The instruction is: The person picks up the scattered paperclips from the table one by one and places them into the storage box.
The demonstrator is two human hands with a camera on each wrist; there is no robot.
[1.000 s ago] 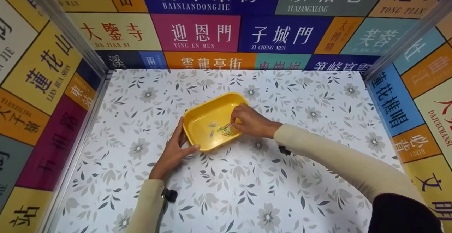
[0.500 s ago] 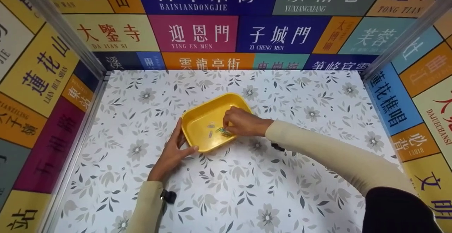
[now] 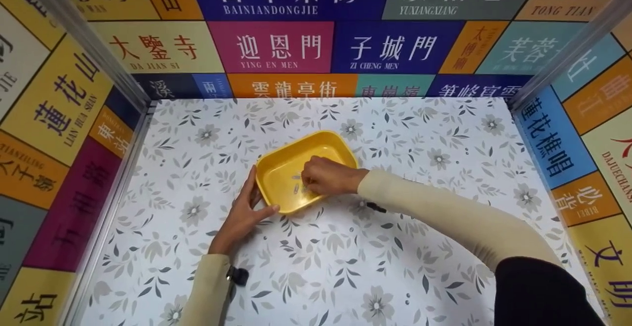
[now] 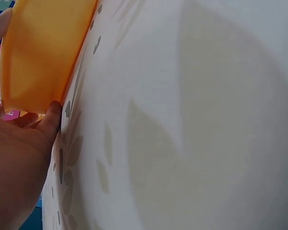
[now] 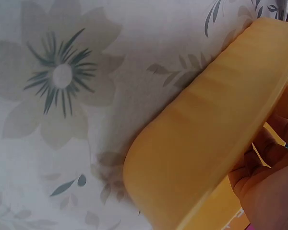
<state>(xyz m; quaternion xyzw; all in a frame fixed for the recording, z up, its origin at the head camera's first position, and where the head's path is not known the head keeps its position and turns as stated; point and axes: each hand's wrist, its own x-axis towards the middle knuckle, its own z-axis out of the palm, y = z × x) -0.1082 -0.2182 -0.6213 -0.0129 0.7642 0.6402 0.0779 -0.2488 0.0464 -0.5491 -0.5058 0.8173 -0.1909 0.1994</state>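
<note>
A yellow plastic tray lies at a slant on the table. My left hand holds its left end, thumb at the near corner and fingers along the side; the left wrist view shows this hand against the tray's outer wall. Inside the tray, my right hand has its fingers bunched low over the bottom. A few pale paper clips lie just left of it. Between the right fingers a small blue bit of what looks like a paper clip shows, mostly hidden.
A white cloth or paper with grey flowers and leaves covers the table. Panels with coloured street-name signs stand at the back and both sides. Dark wrist cameras hang at the sleeves.
My right hand has moved left and slightly down inside the tray, over the green and orange paper clips that showed before. The left hand and the tray stay nearly in place.
</note>
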